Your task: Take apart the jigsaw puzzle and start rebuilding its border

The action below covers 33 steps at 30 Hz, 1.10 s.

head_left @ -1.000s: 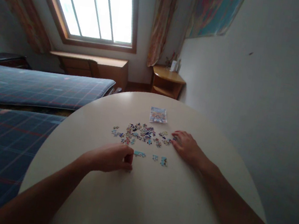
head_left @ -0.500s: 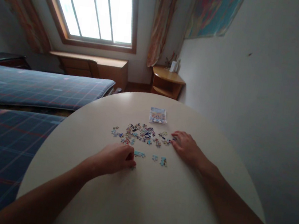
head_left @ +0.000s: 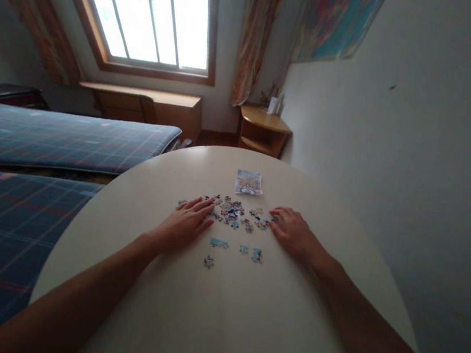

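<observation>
A heap of small colourful jigsaw pieces [head_left: 233, 211] lies in the middle of a round pale table [head_left: 217, 319]. My left hand [head_left: 185, 225] rests flat on the heap's left part, fingers stretched out. My right hand [head_left: 293, 230] lies palm down at the heap's right end, fingers loosely spread and touching the pieces. Nearer to me sit separate pieces: a joined blue strip [head_left: 218, 243], two small blue pieces [head_left: 251, 252] and a single piece [head_left: 208, 262] lying alone. A small picture card [head_left: 249, 182] lies beyond the heap.
Two beds with blue plaid covers [head_left: 49, 140] stand left of the table. A grey wall [head_left: 397, 134] runs close along the right. A wooden corner shelf [head_left: 263, 128] and a low cabinet [head_left: 149, 104] stand under the window at the back.
My left hand let go of a single piece near the table's front and moved forward onto the heap, opening flat. My right hand stayed in place.
</observation>
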Each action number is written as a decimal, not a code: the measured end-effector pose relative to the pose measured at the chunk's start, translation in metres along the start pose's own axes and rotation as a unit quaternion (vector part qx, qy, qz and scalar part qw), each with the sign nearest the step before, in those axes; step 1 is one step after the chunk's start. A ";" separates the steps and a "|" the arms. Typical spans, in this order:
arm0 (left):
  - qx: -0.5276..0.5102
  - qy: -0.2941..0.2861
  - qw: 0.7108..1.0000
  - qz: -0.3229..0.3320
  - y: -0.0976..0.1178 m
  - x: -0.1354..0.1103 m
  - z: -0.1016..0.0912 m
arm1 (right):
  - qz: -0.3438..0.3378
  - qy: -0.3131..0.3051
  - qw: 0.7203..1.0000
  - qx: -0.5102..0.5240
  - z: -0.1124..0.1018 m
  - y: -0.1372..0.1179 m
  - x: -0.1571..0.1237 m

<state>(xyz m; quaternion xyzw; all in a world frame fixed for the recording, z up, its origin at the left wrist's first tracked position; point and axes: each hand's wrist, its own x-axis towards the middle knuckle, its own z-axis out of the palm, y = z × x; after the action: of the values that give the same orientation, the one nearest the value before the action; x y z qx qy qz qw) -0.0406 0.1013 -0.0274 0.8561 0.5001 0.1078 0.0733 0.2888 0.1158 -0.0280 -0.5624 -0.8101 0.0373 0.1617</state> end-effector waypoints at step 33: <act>-0.002 0.028 0.999 0.034 -0.005 0.009 0.001 | -0.101 -0.053 0.991 0.068 -0.001 -0.048 -0.001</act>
<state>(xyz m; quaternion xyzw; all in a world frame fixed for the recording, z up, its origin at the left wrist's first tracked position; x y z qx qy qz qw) -0.0403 0.1113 -0.0285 0.8692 0.4723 0.1347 0.0574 0.2466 0.0972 -0.0156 -0.4626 -0.8657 0.1051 0.1595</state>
